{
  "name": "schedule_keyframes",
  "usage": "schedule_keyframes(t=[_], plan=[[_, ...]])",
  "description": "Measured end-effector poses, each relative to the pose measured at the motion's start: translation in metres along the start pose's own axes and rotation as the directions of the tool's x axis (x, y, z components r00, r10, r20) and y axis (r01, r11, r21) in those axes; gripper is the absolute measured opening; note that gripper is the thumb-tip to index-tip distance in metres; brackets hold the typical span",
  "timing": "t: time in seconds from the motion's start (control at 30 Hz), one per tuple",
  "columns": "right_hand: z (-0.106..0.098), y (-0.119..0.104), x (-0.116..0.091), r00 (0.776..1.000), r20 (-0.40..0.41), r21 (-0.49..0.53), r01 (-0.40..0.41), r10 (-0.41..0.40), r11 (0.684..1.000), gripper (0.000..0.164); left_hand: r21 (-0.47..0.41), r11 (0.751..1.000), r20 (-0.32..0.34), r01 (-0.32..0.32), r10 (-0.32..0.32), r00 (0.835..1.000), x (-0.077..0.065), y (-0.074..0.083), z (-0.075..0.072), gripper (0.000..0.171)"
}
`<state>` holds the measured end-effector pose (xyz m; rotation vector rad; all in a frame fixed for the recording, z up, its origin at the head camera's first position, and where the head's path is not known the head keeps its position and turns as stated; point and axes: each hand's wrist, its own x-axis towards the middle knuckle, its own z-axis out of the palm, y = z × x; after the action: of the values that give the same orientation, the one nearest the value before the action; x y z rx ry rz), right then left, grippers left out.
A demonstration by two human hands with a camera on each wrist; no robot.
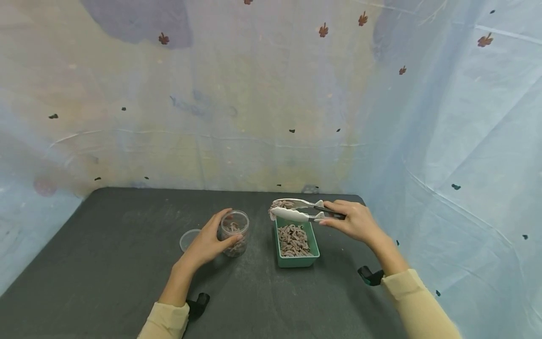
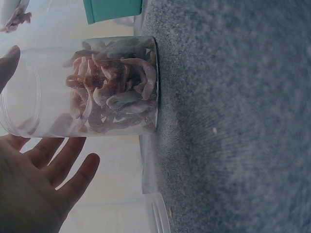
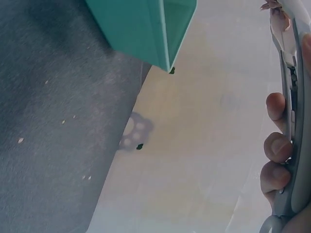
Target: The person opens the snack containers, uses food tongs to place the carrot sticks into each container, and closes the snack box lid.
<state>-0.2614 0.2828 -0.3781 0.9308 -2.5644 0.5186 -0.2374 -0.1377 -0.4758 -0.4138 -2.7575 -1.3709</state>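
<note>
My left hand (image 1: 207, 242) holds a clear plastic jar (image 1: 235, 235) that stands upright without a lid, thumb and fingers around its sides. Curled pinkish-brown pieces (image 2: 114, 90), shrimp-like in shape, fill the lower part of the jar. In my right hand (image 1: 353, 219) is a pair of tongs (image 1: 292, 215) with white tips and dark handles. A clump of the same pieces (image 1: 277, 205) sits between the tips, above the far left part of a green rectangular tub (image 1: 298, 262). More pieces (image 1: 293, 239) lie in the tub.
A clear round plastic piece (image 1: 186, 239) lies left of the jar, partly behind my left hand. Small crumbs (image 3: 20, 141) dot the dark tabletop (image 1: 254, 301). A patterned plastic sheet (image 1: 237, 113) hangs behind the table and along the right side.
</note>
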Motion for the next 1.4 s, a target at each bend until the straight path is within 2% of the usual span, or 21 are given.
schedule_keyframes(t=[0.2,0.7,1.07,1.23,1.4], plan=[[0.006,-0.004,0.007,1.0,-0.018,0.028,0.026,-0.026,0.999,0.059,-0.001,1.0,-0.001,0.005,-0.005,1.0,0.0,0.0,0.001,0.094],[0.02,-0.018,0.028,0.998,0.035,0.067,0.046,-0.048,0.997,0.06,-0.004,1.0,0.002,0.018,-0.018,1.0,0.0,0.002,0.0,0.094],[0.028,-0.032,0.045,0.995,0.054,0.026,0.084,-0.085,0.996,0.062,0.006,1.0,0.013,0.019,-0.019,1.0,0.0,0.002,0.0,0.096],[0.032,-0.038,0.053,0.991,0.084,0.016,0.105,-0.106,0.994,0.067,0.008,1.0,0.014,0.016,-0.016,1.0,0.0,0.002,-0.001,0.096],[0.036,-0.043,0.06,0.986,0.108,0.002,0.127,-0.127,0.992,0.088,0.005,1.0,0.014,0.019,-0.019,1.0,-0.001,0.001,0.0,0.098]])
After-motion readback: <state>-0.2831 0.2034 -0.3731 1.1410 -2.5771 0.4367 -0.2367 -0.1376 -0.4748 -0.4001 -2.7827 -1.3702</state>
